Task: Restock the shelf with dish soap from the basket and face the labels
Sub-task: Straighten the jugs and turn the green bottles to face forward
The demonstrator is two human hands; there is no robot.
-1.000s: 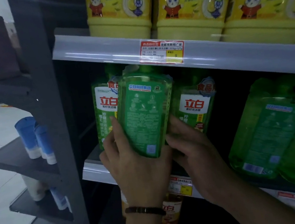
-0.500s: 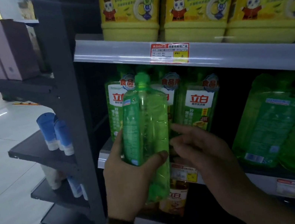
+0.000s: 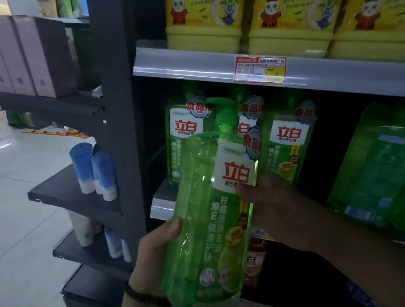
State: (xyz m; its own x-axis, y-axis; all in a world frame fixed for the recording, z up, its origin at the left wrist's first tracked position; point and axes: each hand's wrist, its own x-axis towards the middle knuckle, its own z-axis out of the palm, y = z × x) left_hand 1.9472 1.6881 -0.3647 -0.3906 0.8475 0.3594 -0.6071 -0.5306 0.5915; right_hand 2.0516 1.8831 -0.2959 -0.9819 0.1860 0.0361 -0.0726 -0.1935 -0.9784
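I hold a green dish soap bottle (image 3: 207, 222) in front of the middle shelf (image 3: 159, 208), tilted, its white and red front label facing me. My left hand (image 3: 157, 257) grips its lower left side, thumb on the front. My right hand (image 3: 272, 206) holds its right edge, thumb on the label. Behind it stand three green bottles (image 3: 289, 144) with labels forward. To the right lean two green bottles (image 3: 374, 164) showing their back labels.
Yellow soap jugs (image 3: 286, 5) fill the upper shelf above a price tag (image 3: 259, 68). A dark upright post (image 3: 122, 113) stands on the left, with side shelves holding blue tubes (image 3: 94, 168) and pink boxes (image 3: 26, 54). Amber bottles (image 3: 254, 260) sit lower down.
The bottle has been turned from back label, through its narrow side, to front label facing me. It has also come down and out from the shelf. My right hand now grips its edge.
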